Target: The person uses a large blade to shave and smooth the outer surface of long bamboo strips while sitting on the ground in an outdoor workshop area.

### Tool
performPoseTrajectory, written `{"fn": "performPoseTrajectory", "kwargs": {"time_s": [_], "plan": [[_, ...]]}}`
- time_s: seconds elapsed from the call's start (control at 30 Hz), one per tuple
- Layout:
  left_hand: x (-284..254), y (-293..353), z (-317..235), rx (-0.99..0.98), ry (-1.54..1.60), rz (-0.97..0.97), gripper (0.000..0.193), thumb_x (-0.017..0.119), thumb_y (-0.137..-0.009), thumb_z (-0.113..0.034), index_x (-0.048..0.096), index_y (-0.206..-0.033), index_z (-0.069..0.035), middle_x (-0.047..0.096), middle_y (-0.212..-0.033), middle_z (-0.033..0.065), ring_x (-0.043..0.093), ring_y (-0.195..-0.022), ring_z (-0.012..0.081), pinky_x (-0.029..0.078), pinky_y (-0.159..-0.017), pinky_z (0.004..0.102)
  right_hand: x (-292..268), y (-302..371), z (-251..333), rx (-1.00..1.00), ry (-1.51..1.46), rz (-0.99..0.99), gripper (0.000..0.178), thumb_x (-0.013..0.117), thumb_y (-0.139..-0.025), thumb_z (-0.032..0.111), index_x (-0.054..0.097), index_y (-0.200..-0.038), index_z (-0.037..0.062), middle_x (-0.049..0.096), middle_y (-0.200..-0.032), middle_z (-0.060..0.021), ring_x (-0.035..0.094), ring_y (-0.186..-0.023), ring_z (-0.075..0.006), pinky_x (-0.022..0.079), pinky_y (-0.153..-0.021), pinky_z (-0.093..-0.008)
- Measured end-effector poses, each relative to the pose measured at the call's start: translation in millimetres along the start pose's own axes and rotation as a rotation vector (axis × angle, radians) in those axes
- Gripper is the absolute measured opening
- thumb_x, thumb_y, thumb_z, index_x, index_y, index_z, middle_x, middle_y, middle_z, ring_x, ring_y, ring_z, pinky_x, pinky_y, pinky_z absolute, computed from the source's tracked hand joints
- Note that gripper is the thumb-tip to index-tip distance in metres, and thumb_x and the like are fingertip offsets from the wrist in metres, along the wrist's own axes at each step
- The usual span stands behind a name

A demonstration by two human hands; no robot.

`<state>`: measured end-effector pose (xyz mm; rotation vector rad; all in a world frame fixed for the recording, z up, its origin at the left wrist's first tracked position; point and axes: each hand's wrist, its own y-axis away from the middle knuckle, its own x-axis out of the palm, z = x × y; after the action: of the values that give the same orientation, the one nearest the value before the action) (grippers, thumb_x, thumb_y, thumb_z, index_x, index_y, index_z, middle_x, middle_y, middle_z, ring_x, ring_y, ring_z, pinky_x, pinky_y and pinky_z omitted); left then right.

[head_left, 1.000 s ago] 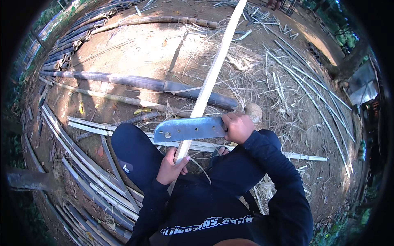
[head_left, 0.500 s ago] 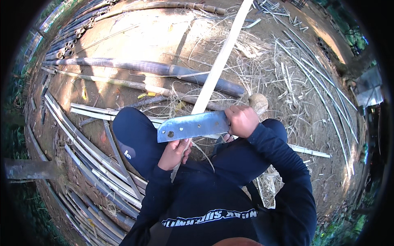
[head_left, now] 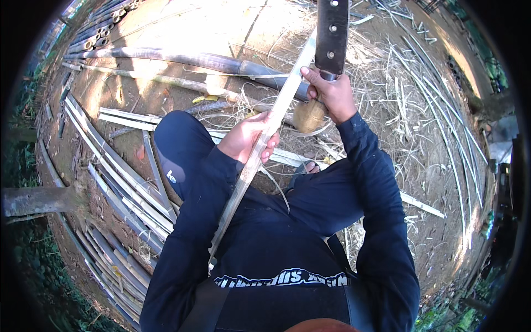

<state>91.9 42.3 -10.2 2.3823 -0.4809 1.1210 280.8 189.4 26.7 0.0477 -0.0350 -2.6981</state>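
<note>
A long, pale bamboo strip (head_left: 291,86) slants from beyond my hands back to my chest. My left hand (head_left: 243,137) is closed around its middle, fingers curled beneath. In my right hand (head_left: 336,95) is the handle of a broad knife, with a round wooden knob (head_left: 308,116) at its end. The knife's dark blade (head_left: 332,36), pierced by several holes, points away from me and runs out of the top of the picture. My right thumb reaches to the strip's edge beside the blade; whether it presses on it I cannot tell.
A thick bamboo pole (head_left: 210,60) lies across the ground ahead. Split bamboo lengths (head_left: 119,169) lie to my left, with more poles (head_left: 119,276) behind them. Curly shavings (head_left: 365,105) cover the ground ahead right, near long thin strips (head_left: 442,127). My bent knee (head_left: 180,138) is at the left.
The knife has swung from lying crosswise over my left hand to pointing away from me. My left hand has moved forward, and the strip's near end now reaches my chest.
</note>
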Motion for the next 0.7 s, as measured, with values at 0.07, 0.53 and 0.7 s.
{"fn": "performPoseTrajectory", "kwargs": {"time_s": [0.07, 0.53, 0.7], "plan": [[3.4, -7.4, 3.8, -0.002, -0.011, -0.054, 0.030, 0.038, -0.106, -0.034, 0.048, -0.108, -0.006, 0.059, -0.082, 0.0105, 0.063, -0.062, 0.0222, 0.054, -0.056, 0.0366, 2.5, -7.0, -4.1, -0.044, -0.317, 0.065, 0.016, 0.074, -0.087, 0.012, 0.064, -0.089, 0.0003, 0.064, -0.072, -0.0060, 0.052, -0.054, -0.0075, 0.045, -0.052, -0.0246], [10.0, 71.6, 46.4, -0.089, -0.524, -0.488, 0.063, 0.024, -0.105, -0.054, 0.053, -0.113, 0.000, 0.062, -0.092, 0.0099, 0.065, -0.082, 0.0179, 0.054, -0.075, 0.0311, 7.0, -26.0, -28.2, 0.065, -0.220, -0.063, 0.035, 0.082, -0.078, 0.007, 0.048, -0.068, 0.0103, 0.055, -0.060, -0.0014, 0.053, -0.050, -0.0112, 0.046, -0.050, -0.0257], [16.4, 122.6, 79.6, -0.201, -0.568, -0.426, 0.050, 0.034, -0.106, -0.044, 0.053, -0.116, 0.001, 0.062, -0.093, 0.0118, 0.065, -0.081, 0.0185, 0.055, -0.073, 0.0299, 6.8, -29.9, -17.8, 0.009, -0.233, -0.051, 0.035, 0.083, -0.078, 0.012, 0.051, -0.066, 0.0092, 0.057, -0.059, -0.0037, 0.055, -0.048, -0.0105, 0.045, -0.047, -0.0251]]}}
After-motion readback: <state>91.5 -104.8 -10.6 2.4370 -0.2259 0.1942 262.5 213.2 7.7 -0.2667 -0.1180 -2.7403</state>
